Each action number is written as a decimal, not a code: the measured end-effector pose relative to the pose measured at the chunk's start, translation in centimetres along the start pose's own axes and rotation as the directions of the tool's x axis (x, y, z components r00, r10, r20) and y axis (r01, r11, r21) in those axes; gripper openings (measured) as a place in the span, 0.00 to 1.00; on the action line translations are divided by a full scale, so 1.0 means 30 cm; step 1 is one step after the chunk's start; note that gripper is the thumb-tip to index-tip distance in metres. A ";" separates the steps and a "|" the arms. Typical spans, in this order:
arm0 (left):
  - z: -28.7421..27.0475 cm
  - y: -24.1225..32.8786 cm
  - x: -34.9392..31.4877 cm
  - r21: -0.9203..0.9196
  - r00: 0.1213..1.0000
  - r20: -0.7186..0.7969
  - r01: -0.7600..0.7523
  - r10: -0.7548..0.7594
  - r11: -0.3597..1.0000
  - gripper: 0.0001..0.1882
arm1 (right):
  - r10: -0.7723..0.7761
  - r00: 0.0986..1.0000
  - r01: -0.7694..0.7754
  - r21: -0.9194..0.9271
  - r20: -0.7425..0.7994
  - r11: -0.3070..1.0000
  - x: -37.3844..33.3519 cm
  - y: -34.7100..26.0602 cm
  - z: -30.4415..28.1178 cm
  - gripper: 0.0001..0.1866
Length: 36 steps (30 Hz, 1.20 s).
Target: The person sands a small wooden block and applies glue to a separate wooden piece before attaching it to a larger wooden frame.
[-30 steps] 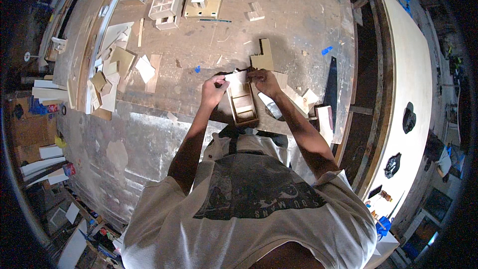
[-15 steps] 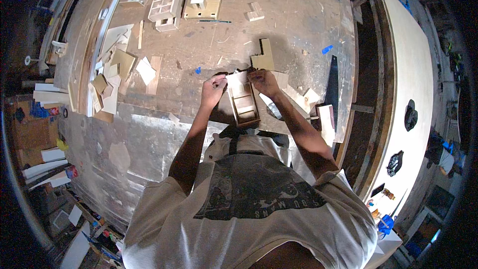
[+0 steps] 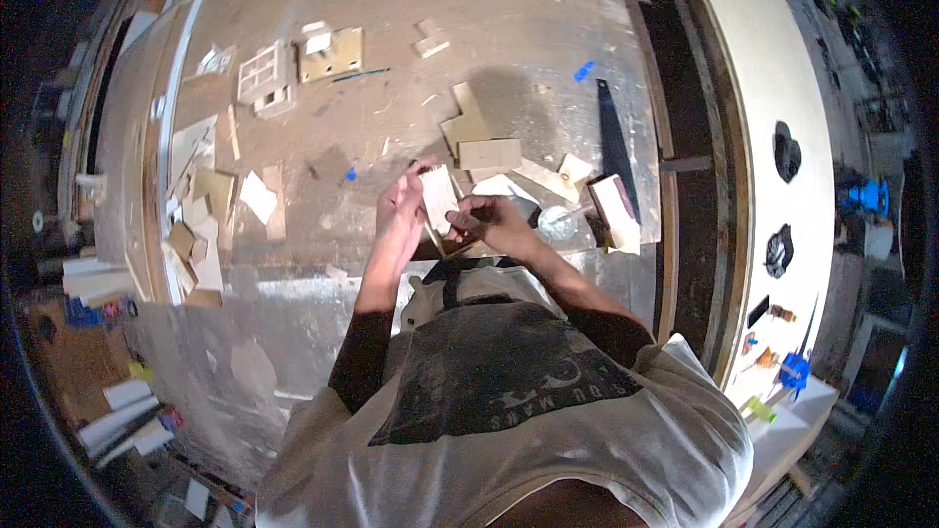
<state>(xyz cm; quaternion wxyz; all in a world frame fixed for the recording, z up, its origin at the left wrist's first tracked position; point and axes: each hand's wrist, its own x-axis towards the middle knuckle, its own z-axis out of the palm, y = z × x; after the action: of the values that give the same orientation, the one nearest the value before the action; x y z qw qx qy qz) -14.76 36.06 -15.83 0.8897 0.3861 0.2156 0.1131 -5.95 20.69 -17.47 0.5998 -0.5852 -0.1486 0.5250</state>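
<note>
Close in front of my body, both hands hold a small, light-wood box-like model (image 3: 436,194), now tilted so that a pale flat face shows. My left hand (image 3: 399,205) grips its left edge, fingers curled along the side. With fingers bent in, my right hand (image 3: 486,219) presses on its lower right part. The model's inner compartments are hidden from this angle. Just beyond it lie a stepped piece of thin board (image 3: 464,123) and a flat rectangular wood piece (image 3: 490,154). A round clear container (image 3: 558,223) stands right of my right hand.
A model frame with openings (image 3: 264,78), a yellowish board with a white block (image 3: 344,51) and a pencil (image 3: 361,74) lie farther off. Board scraps (image 3: 201,225) pile up at left. A dark saw blade (image 3: 614,142) lies at right, near the bench edge.
The model has turned from showing its open compartments to showing a flat face. My right hand has moved down along it, nearer my body. The whole view has shifted.
</note>
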 end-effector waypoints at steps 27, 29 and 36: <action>0.693 -0.335 -0.018 0.459 0.951 0.309 -0.156 0.007 0.875 0.25 | -0.413 0.838 -0.261 -0.927 -0.356 0.269 -0.392 0.362 -0.870 0.41; 0.770 -0.378 -0.035 0.447 0.958 0.277 -0.198 0.075 0.872 0.23 | -0.350 0.837 -0.155 -0.794 -0.422 0.588 -0.470 0.205 -0.838 0.46; 1.054 -0.572 -0.055 0.585 0.967 0.203 -0.248 0.157 0.772 0.15 | -0.475 0.701 0.455 -0.179 -0.532 0.872 -0.778 -0.016 -0.955 0.25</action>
<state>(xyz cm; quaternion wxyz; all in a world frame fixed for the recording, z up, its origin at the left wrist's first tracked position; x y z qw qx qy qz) -0.71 3.66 -8.72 0.7146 0.6785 0.1333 0.1057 7.53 -13.60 -14.63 0.7190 -0.6664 -0.1176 0.1587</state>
